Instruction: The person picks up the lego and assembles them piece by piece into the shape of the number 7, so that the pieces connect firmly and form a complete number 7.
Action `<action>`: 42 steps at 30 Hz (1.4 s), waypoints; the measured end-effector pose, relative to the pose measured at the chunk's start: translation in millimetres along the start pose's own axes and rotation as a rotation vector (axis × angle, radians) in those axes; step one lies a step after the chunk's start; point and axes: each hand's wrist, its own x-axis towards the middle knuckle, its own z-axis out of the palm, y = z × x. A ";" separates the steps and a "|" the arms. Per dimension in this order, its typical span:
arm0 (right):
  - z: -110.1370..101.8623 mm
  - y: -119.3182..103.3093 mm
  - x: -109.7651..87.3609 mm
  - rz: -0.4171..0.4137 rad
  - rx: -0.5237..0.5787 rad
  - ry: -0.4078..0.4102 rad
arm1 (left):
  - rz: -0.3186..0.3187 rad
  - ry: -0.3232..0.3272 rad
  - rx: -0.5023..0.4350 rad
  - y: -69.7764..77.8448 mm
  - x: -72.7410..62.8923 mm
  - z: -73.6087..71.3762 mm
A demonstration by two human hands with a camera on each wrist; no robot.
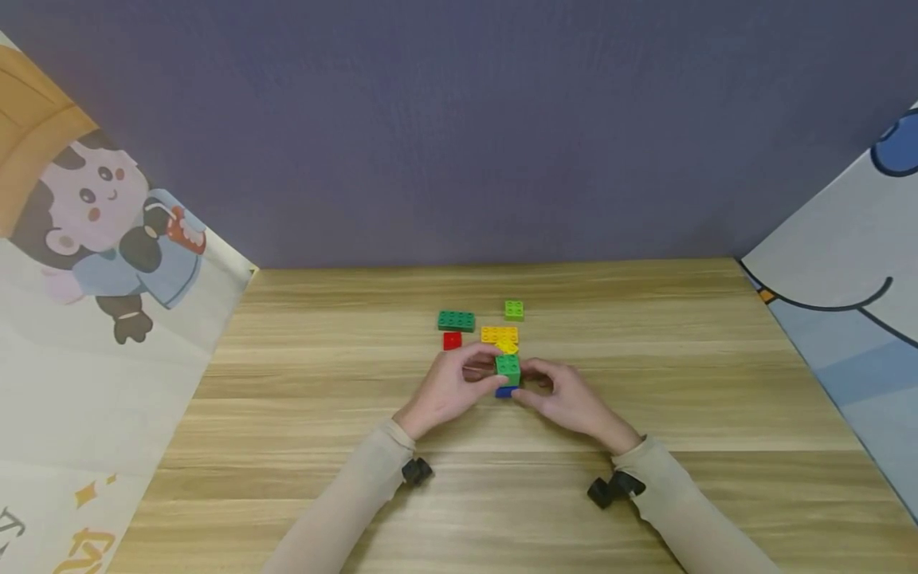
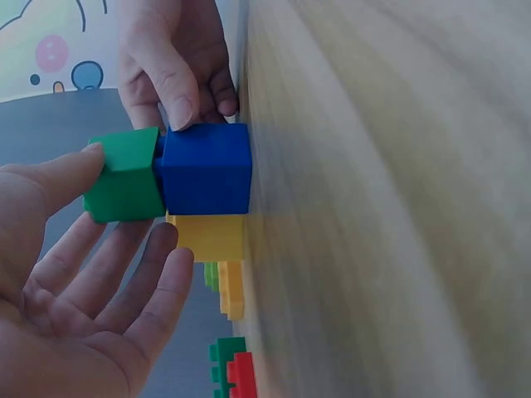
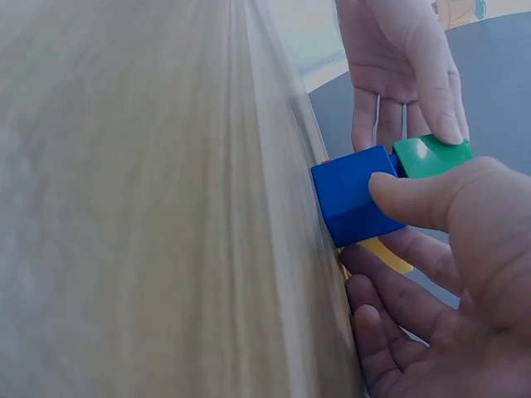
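Observation:
My left hand (image 1: 453, 386) pinches a green toy building block (image 1: 508, 367) between thumb and fingers. Below it is a blue block (image 1: 506, 392), steadied by my right hand (image 1: 571, 401), whose thumb presses its near face in the right wrist view. In the left wrist view the green block (image 2: 124, 176) stands slightly tilted on the blue block (image 2: 207, 170), and a sliver of blue stud shows in the gap between them. A yellow block (image 2: 211, 239) is right behind the blue one, partly hidden by it.
Beyond the hands on the wooden table (image 1: 344, 335) lie an orange-yellow block (image 1: 499, 332), a dark green block (image 1: 456, 320), a red block (image 1: 452, 341) and a lime green block (image 1: 514, 310). A dark panel (image 1: 459, 143) rises along the table's far edge.

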 end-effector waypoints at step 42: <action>11.9 -13.2 -12.3 0.092 0.024 -0.014 | -0.023 -0.031 0.054 -3.0 -15.2 -7.6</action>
